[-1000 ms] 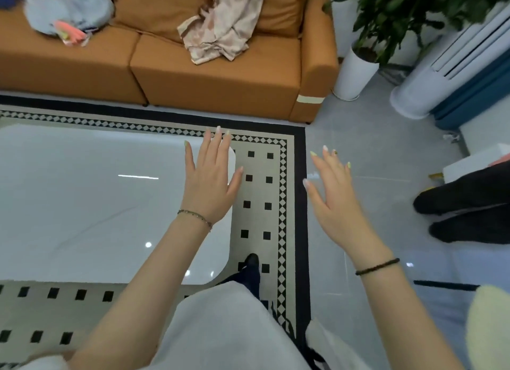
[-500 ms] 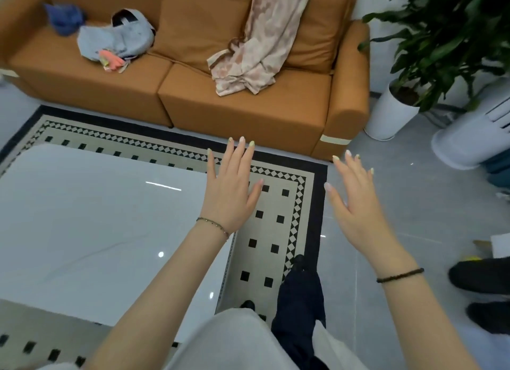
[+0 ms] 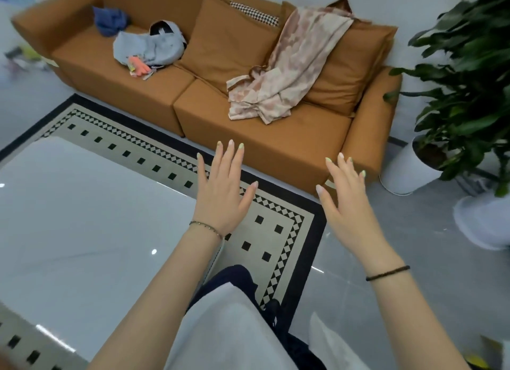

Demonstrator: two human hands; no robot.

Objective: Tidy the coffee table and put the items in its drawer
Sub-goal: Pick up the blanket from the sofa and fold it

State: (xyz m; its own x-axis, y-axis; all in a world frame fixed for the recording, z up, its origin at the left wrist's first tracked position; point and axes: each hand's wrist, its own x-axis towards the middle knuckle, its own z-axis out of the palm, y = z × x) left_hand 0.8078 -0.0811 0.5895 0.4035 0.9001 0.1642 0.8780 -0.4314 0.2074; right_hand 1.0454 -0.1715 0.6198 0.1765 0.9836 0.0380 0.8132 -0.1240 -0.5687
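- The person stands at the right end of the glossy white rectangular coffee table [image 3: 82, 217], which fills the near left of the room on a cream rug with black squares and a black border [image 3: 278, 228].
- Both hands are raised in front of the body, palms down.
- The left hand [image 3: 220, 195] hovers over the table's right edge with its fingers straight and slightly apart, holding nothing.
- The right hand [image 3: 349, 215] hangs further right, over the rug's border and the grey floor, with its fingers spread and likewise empty.
- The table's drawer does not show from here, and I cannot tell which items are meant.
- Beyond the rug stands an orange-brown sofa [image 3: 276, 140]. On it lie a pale blue bag [image 3: 154, 45], a crumpled blue cloth [image 3: 110, 20] and a pink patterned garment [image 3: 289, 74], all well apart from the table.
- A leafy plant in a white pot [image 3: 405, 173] stands at the far right.
- To my eye the step in hand is finding what to gather, with nothing grasped yet.
- To do it well, the person should look down and left along the tabletop and its sides. The drawer front should be found first and pulled open with one hand. The other hand stays free to lift things in one at a time, so nothing slides across the slick top.
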